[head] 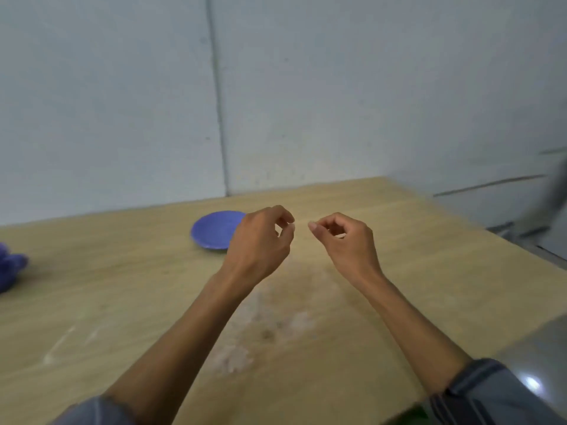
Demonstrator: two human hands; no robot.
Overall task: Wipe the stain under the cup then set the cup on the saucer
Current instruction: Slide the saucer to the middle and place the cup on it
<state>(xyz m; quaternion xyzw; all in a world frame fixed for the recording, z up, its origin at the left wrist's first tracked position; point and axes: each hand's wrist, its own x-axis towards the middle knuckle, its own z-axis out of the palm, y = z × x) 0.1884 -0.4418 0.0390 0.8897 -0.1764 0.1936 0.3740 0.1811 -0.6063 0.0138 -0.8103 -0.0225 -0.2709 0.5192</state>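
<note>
Count: two hands, one saucer, one cloth, one stain patch. The cup is not anywhere in this view.

The left hand [260,240] and right hand [346,240] are raised side by side at frame centre, a small gap between them. On each, the fingers curl inward with thumb and forefinger tips drawn near each other; neither holds anything. Both forearms are bare, with grey sleeves at the lower edge.

The saucer [214,230], blue-violet and round, lies flat left of centre, rim up, so no long axis; the left hand covers its right edge. A crumpled cloth [10,266] of similar colour sits at the far left edge, cut off by the frame and well apart from the saucer.

The stain [264,326] is a pale, blotchy smear with a darker fleck, running from below the hands down toward lower centre, long axis slightly diagonal.

The surface is a light wood table [414,240], with faint whitish streaks at lower left. Behind it is a plain grey-white wall [122,102] with one vertical seam. The right edge is blurred.
</note>
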